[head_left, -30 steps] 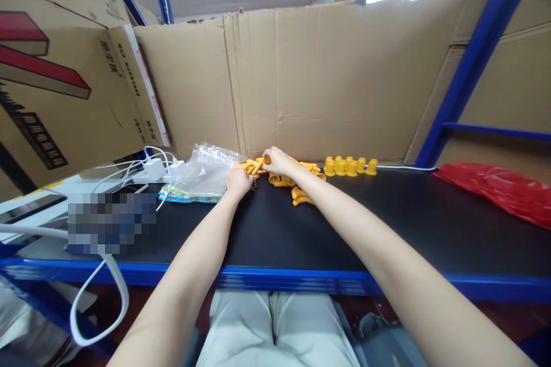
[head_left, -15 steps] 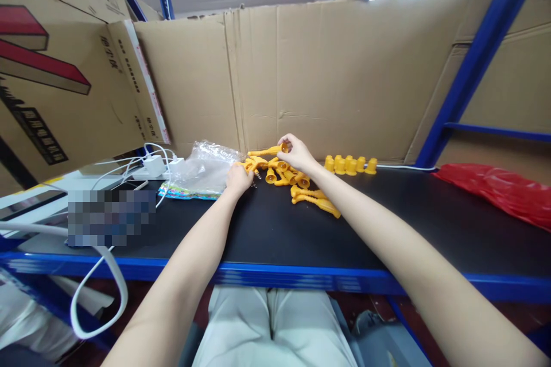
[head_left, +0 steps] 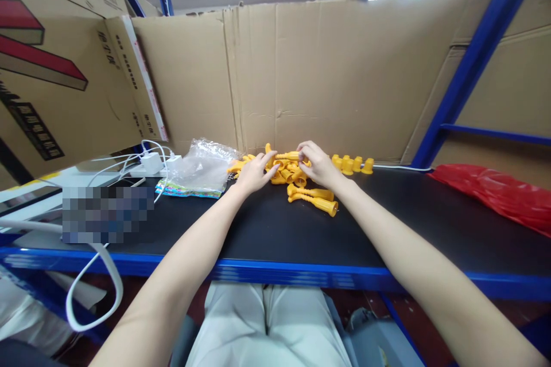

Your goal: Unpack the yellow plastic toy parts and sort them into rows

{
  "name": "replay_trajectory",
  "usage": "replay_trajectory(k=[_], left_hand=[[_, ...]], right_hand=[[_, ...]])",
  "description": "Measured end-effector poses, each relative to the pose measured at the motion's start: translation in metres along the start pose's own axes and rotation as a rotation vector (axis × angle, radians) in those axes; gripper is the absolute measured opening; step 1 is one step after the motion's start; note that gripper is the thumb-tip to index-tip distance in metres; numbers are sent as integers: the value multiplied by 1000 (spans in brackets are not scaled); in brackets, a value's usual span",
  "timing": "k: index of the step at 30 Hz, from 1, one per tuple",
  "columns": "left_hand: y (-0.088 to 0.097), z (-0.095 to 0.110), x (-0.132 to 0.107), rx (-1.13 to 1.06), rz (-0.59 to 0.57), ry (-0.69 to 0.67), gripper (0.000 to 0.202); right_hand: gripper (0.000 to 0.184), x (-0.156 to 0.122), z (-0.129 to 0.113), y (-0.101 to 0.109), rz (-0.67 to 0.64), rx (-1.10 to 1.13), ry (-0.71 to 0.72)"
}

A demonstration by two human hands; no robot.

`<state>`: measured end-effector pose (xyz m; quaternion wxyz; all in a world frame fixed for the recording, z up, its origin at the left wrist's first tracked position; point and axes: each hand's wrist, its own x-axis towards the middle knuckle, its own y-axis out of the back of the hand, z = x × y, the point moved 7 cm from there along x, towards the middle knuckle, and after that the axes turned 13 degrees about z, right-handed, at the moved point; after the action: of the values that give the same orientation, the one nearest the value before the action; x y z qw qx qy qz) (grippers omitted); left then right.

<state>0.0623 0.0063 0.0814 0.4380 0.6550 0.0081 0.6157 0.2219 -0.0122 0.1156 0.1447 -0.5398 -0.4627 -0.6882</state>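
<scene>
A heap of yellow plastic trumpet-shaped parts (head_left: 289, 172) lies on the black table top (head_left: 275, 229) against the cardboard wall. My right hand (head_left: 316, 163) pinches one long yellow part (head_left: 287, 156) at its end, held level above the heap. My left hand (head_left: 255, 172) reaches in from the left with fingers stretched toward that part's other end, touching the heap. Two long yellow parts (head_left: 313, 199) lie apart in front of the heap.
A row of small yellow caps (head_left: 353, 165) stands right of the heap. A clear plastic bag (head_left: 202, 169) lies to the left, with white chargers and cables (head_left: 148, 165) beyond it. A red bag (head_left: 495, 192) lies at right. Cardboard (head_left: 301, 74) walls the back.
My right hand lifted one long yellow part out of the heap and brought it level. My left hand let go of the left parts and opened toward it. The heap spread out.
</scene>
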Motion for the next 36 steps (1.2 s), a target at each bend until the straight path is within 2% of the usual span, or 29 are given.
replay_trajectory(k=[5, 9, 13, 19, 27, 30, 36], left_hand=[[0, -9, 3, 113, 30, 40, 36], [1, -8, 4, 165, 18, 40, 34], [-1, -2, 3, 176, -25, 16, 34], [-2, 2, 4, 152, -36, 28, 32], [-5, -3, 2, 214, -90, 42, 35], [-4, 0, 3, 219, -81, 45, 35], [-1, 5, 5, 238, -96, 62, 32]], right_hand=[[7, -12, -1, -12, -88, -63, 16], [26, -18, 6, -25, -160, -183, -79], [27, -20, 9, -29, -237, -261, -78], [28, -14, 0, -17, -187, -357, 1], [24, -20, 5, -24, -246, -334, -14], [20, -17, 1, -21, -228, -374, 10], [26, -15, 3, -19, -199, -367, -19]])
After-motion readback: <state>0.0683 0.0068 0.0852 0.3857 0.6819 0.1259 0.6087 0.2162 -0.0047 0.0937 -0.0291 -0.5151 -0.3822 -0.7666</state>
